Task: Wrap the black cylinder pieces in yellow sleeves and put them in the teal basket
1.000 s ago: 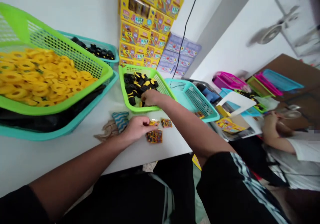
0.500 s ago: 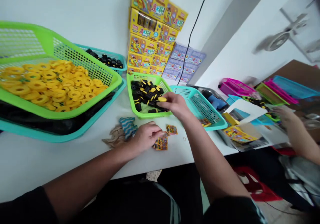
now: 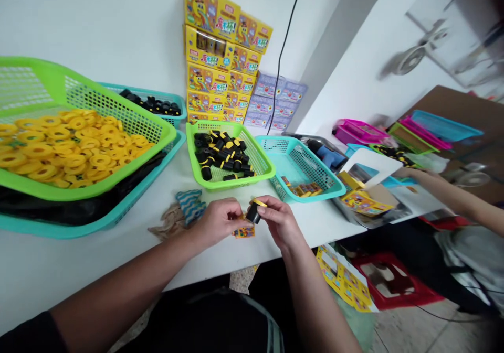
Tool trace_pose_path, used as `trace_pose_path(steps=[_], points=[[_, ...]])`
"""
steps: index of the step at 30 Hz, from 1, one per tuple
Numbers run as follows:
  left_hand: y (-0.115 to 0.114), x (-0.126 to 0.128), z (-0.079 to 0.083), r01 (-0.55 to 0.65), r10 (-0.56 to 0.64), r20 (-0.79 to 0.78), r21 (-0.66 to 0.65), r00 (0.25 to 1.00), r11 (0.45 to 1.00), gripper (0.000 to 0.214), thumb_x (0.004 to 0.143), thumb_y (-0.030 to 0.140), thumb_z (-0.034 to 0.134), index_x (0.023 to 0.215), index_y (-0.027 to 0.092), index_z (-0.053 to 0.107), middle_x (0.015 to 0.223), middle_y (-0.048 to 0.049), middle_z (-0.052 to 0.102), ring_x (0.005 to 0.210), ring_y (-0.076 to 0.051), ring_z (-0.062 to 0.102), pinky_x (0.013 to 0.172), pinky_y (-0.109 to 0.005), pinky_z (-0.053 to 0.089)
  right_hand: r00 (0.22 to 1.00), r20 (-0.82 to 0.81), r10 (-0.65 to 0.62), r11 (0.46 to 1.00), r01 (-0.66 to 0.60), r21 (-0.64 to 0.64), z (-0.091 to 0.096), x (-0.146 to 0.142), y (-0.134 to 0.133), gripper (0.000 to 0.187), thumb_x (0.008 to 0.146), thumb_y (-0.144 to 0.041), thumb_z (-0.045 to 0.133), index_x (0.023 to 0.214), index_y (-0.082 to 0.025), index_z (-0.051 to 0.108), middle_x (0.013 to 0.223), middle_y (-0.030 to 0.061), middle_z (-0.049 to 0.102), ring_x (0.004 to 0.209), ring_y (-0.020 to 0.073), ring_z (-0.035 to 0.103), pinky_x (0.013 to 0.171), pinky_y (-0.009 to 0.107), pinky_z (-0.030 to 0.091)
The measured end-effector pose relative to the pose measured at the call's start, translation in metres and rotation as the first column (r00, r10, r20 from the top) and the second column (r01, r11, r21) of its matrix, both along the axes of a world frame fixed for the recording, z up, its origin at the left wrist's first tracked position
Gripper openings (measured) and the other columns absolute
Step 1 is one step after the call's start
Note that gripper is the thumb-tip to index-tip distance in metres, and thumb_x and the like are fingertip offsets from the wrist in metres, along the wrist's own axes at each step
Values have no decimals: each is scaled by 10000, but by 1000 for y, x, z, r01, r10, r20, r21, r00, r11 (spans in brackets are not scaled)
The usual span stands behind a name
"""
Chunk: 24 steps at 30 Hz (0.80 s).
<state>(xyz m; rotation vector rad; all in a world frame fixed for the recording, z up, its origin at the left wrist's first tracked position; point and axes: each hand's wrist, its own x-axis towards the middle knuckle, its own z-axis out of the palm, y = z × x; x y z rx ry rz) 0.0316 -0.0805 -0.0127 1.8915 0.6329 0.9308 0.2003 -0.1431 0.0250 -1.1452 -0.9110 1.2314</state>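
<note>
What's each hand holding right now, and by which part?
Right hand pinches a black piece with a yellow cap by its black body. Left hand touches a printed card at its edge; its grip is hidden.

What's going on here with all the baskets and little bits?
A person is at a white table. Their right hand holds a small black piece with a yellow cap, right beside the left hand, which pinches a little colourful card. Behind the hands, a small green basket holds more black-and-yellow pieces, and a big green basket is full of yellow rings. Another person's arm reaches in at the right.
</note>
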Motion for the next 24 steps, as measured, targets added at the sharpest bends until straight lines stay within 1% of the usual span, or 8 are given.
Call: trace_pose_path(steps=[3,5,8,11,14,17,21,24], points=[[2,0,0,17,-16,-14,75,1000,997,298,746,257,753,580,134,539,630,37,475,574,-78,427,539,-209,296,999,-44,-6,1000,5,-21,-3,-1,1,262,601,-334,822,786,-173,730,700,6,662,636,138,556,646,270,429],[3,0,0,17,-15,-20,63,1000,998,305,740,252,755,573,133,530,627,39,469,574,-77,421,541,-209,296,999,-22,-42,999,42,-10,-5,-3,2,265,589,-327,832,775,-171,727,692,3,661,623,132,548,632,267,425],[4,0,0,10,-10,-11,-38,1000,999,317,731,282,757,571,134,526,617,40,467,576,-81,415,536,-210,296,994,34,-108,994,107,27,-6,-4,4,270,570,-313,848,767,-175,726,693,0,663,611,124,533,599,256,407],[2,0,3,15,-15,5,-141,1000,990,311,712,305,756,577,135,534,592,45,453,568,-84,403,525,-210,291,986,73,-146,988,142,61,-6,-5,5,265,561,-298,858,758,-179,727,690,-2,664,606,117,530,575,244,393],[-1,0,7,59,-54,25,-233,998,971,263,697,323,753,632,131,585,588,48,461,563,-84,399,521,-207,298,991,90,-104,994,101,38,-5,-5,4,261,581,-307,851,768,-173,728,665,1,659,575,110,518,554,242,387],[-3,0,10,118,-107,53,-320,993,940,246,694,331,747,675,124,615,590,45,473,558,-84,401,519,-207,302,993,95,-69,998,69,4,-3,-6,3,267,602,-335,839,772,-163,723,636,2,646,547,104,500,531,241,376],[-2,0,14,148,-134,63,-387,989,910,299,692,363,746,635,125,573,563,48,437,539,-80,377,505,-210,281,980,155,-128,992,124,33,1,-9,1,281,580,-343,851,750,-169,710,637,-6,636,548,101,485,508,234,358],[0,-1,15,157,-153,42,-378,987,912,339,697,395,746,618,128,553,551,53,398,535,-76,353,497,-212,256,969,187,-160,987,153,48,4,-12,0,295,555,-339,863,731,-171,696,628,-12,631,542,100,481,492,232,342]])
